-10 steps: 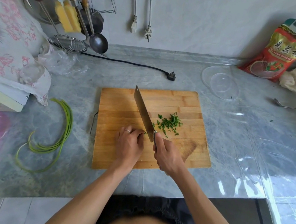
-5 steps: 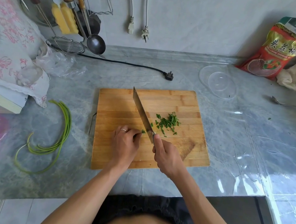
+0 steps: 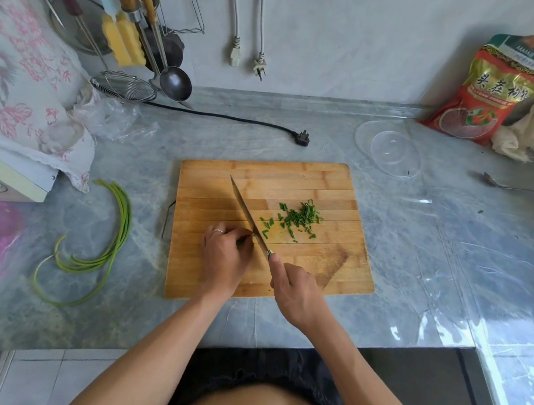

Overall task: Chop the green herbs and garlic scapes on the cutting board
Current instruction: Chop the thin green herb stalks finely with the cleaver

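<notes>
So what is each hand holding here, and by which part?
Right hand grips the cleaver by its handle. Left hand pinches the uncut herb stems near their cut end.

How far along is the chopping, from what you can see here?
Partly done. A pile of chopped herbs already lies on the cutting board. Right now the left hand pinches the last green bit against the cleaver, which the right hand holds. The garlic scapes lie uncut on the counter.

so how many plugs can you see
3: two hang on the wall, a white plug and a second plug beside it; a black plug lies on the counter behind the board.
</notes>
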### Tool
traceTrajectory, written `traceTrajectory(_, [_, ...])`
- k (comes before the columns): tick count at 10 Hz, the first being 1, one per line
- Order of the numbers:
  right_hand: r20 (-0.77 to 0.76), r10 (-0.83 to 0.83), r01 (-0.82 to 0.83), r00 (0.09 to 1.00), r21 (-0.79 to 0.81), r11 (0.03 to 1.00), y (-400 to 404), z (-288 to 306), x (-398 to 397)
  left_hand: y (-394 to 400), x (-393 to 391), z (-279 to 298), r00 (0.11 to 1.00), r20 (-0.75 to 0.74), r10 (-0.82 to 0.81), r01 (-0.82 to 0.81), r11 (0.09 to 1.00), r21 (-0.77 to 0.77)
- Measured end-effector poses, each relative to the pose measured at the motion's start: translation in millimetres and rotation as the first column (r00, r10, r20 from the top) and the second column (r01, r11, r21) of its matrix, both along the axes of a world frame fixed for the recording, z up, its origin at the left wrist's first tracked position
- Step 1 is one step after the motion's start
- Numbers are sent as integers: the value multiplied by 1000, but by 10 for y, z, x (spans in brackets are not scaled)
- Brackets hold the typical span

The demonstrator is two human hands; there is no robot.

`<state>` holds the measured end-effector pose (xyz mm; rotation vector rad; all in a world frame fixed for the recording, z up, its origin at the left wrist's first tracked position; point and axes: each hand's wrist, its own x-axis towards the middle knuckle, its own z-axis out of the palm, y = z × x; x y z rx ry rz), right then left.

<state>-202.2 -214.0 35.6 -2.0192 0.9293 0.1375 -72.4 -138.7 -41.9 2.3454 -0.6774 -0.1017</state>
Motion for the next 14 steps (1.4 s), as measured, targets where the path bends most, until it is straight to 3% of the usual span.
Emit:
traceTrajectory(2, [-53, 48, -51, 997, -45, 998, 54, -17, -80, -23, -51, 21, 998, -46, 45, -44, 999, 8])
traceTrajectory(3, [35, -87, 88, 996, -42, 995, 71, -9, -32, -9, -57, 21, 998, -52, 46, -47, 999, -12])
traceTrajectory(4, [137, 145, -123, 980, -155, 980, 26, -142, -57, -2, -42, 0, 999, -36, 27, -26, 999, 20])
traceTrajectory(5, [101, 186, -124, 977, -442, 888, 75, -254, -99, 1, -23, -31, 1000, -27, 13, -11, 999, 48])
traceTrajectory(6, [91, 222, -146, 971, -510, 848, 66, -242, -79, 2, -17, -55, 1000, -6, 7, -7, 998, 70])
traceTrajectory(7, [66, 232, -182, 970, -429, 885, 42, -301, -122, -1, -21, -68, 1000, 8, 11, -12, 997, 70])
traceTrajectory(9, [38, 228, -184, 973, -474, 861, 72, -97, 142, -13, -52, -33, 999, -5, 37, -37, 999, 33])
traceTrajectory(10, [121, 204, -134, 971, -429, 893, 22, -204, 195, -20, -33, -62, 999, -15, 43, -43, 998, 36])
traceTrajectory(11, [86, 202, -178, 976, -227, 958, 4, -249, 47, -10, -29, -99, 999, -12, 38, -38, 999, 29])
traceTrajectory(12, [76, 115, -100, 990, -181, 978, 25, -182, 201, -30, -40, -76, 998, -15, 60, -60, 998, 33])
traceTrajectory(13, [-43, 138, -143, 989, -125, 982, -51, -229, 409, -17, -39, -53, 998, -22, 51, -50, 997, 62])
traceTrajectory(14, [-25, 134, -136, 991, -113, 984, -57, -145, 282, -19, -48, -49, 998, -24, 60, -59, 997, 49])
